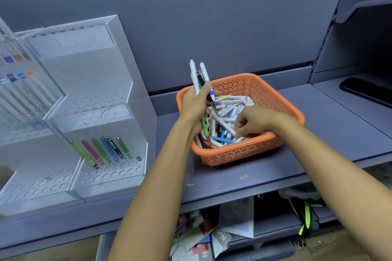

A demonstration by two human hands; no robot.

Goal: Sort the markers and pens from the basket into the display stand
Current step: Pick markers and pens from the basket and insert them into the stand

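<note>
An orange perforated basket (261, 93) sits on the grey shelf, filled with several white markers and coloured pens (229, 105). My left hand (194, 105) is over the basket's left side, shut on a bundle of pens (198, 75) whose ends stick up and down out of my fist. My right hand (253, 119) reaches into the pile with its fingers curled on a white marker (223, 123). The clear acrylic display stand (101, 116) stands to the left. Its lowest tier holds several coloured pens (106, 150) leaning in holes.
A second clear stand (25, 91) at the far left holds white markers with coloured caps. A dark phone (369, 91) lies on the shelf at the right. Papers and a dark bag (301, 214) sit under the shelf.
</note>
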